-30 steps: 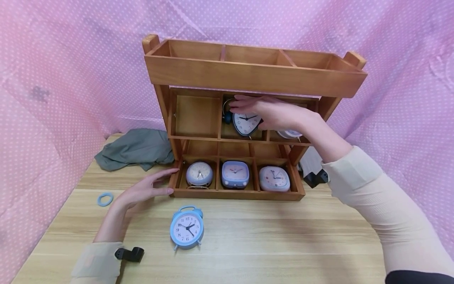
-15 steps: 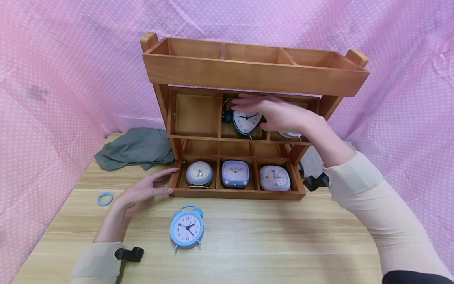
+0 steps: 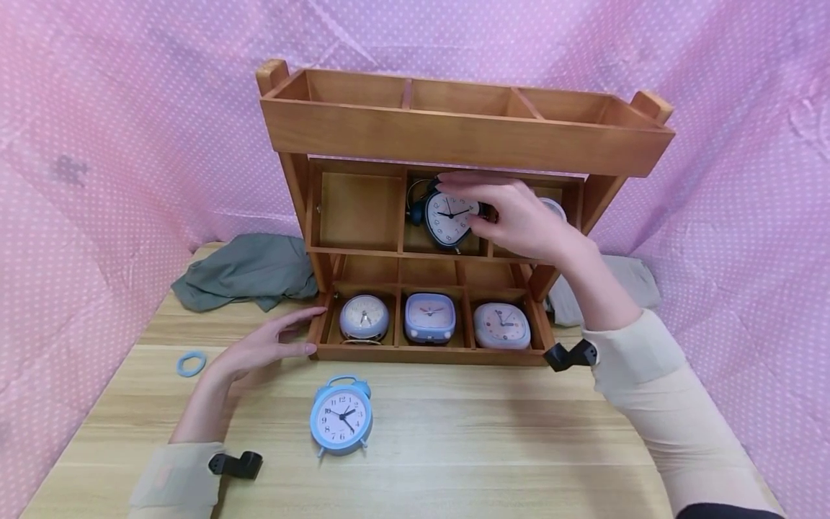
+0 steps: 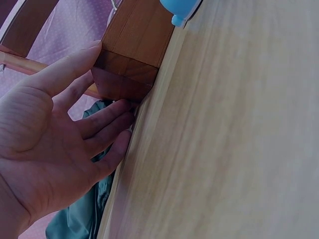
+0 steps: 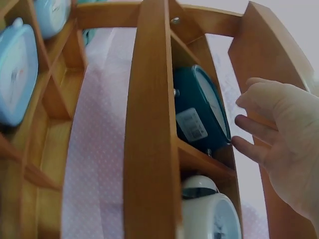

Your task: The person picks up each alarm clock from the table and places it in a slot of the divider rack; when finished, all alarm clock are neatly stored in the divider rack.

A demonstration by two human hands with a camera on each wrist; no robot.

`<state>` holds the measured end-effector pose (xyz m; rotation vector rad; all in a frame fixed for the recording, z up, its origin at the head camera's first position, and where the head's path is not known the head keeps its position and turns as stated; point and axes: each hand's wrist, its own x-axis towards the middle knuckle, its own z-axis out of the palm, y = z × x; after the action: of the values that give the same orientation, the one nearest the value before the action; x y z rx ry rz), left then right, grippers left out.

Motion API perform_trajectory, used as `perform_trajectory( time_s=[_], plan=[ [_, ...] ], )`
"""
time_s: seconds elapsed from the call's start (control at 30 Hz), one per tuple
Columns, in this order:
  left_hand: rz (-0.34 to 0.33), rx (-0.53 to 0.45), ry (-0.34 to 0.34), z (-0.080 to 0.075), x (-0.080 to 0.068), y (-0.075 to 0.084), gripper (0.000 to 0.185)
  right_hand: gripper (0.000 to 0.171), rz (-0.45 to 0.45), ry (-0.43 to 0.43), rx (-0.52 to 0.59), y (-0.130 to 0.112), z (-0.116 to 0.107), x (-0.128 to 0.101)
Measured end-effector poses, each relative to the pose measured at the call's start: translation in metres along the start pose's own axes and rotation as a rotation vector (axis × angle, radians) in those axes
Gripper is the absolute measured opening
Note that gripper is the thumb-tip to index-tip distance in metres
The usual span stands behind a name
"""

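Observation:
A dark blue twin-bell alarm clock (image 3: 446, 218) (image 5: 199, 112) stands in the middle compartment of the wooden shelf's (image 3: 463, 137) middle tier. My right hand (image 3: 499, 213) (image 5: 279, 134) hovers at the clock's right front with fingers relaxed and spread, gripping nothing; whether they touch the clock is unclear. A white clock (image 3: 552, 207) (image 5: 214, 211) sits in the compartment to its right. My left hand (image 3: 266, 344) (image 4: 65, 149) lies flat on the table, straight fingers against the shelf's lower left corner (image 4: 127, 59). A light blue twin-bell clock (image 3: 341, 417) lies on the table in front.
The bottom tier holds three clocks: a round one (image 3: 364, 317), a blue square one (image 3: 430, 317) and a pale one (image 3: 502, 326). A grey cloth (image 3: 249, 270) and a blue hair ring (image 3: 192, 363) lie at the left. Another grey cloth (image 3: 622, 281) lies at the right. Pink dotted fabric surrounds the table (image 3: 486, 447).
My right hand has drawn back to the right off the dark blue clock, uncovering its face and the white clock. The left hand has not moved.

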<state>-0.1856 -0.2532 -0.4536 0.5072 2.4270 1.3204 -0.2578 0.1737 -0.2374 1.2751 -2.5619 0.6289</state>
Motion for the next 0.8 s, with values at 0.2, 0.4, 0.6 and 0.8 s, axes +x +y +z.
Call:
perform_trajectory(
  time_s=[0.2,0.4,0.6,0.8],
  plan=[
    [-0.009,0.008,-0.003,0.0,0.0,-0.001,0.067,0.045,-0.053,0.279,0.112,-0.004,0.025,-0.017],
    [-0.006,0.005,-0.001,0.001,0.001,0.0,0.067,0.041,-0.043,0.537,0.289,-0.019,0.062,-0.038],
    [-0.001,0.006,0.003,0.002,0.001,0.0,0.066,0.035,-0.042,0.677,0.461,-0.038,0.108,-0.053],
    [-0.02,0.006,0.0,0.001,0.0,-0.001,0.068,0.036,-0.041,0.566,0.549,-0.053,0.15,-0.055]
  ],
)
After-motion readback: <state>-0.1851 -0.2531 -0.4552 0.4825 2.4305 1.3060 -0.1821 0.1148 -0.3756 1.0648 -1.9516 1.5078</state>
